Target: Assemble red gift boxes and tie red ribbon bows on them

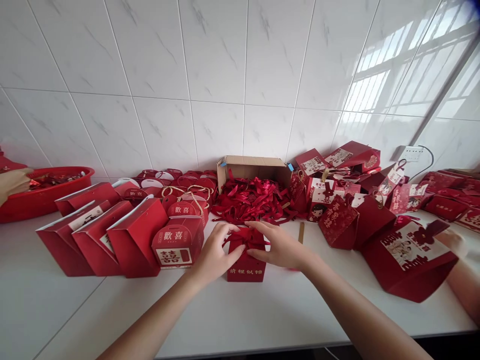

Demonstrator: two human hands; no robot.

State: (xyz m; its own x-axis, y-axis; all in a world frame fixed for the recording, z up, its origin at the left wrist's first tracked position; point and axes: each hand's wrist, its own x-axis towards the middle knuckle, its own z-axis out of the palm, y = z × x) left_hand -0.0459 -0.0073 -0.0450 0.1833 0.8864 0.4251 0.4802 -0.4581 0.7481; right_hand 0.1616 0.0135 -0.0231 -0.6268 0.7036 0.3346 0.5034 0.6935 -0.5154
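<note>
Between two hands (217,254) (280,245), one box (245,274).

Left hand (216,250), right hand (280,245) at red box (245,273), perhaps pinching ribbon (250,239)

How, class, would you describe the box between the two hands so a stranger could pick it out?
Find the cardboard carton of red ribbons by the wall. In front of it, on the white table, stands a red box with gold writing on its front. Only this one has the left hand and right hand at its top.
</note>
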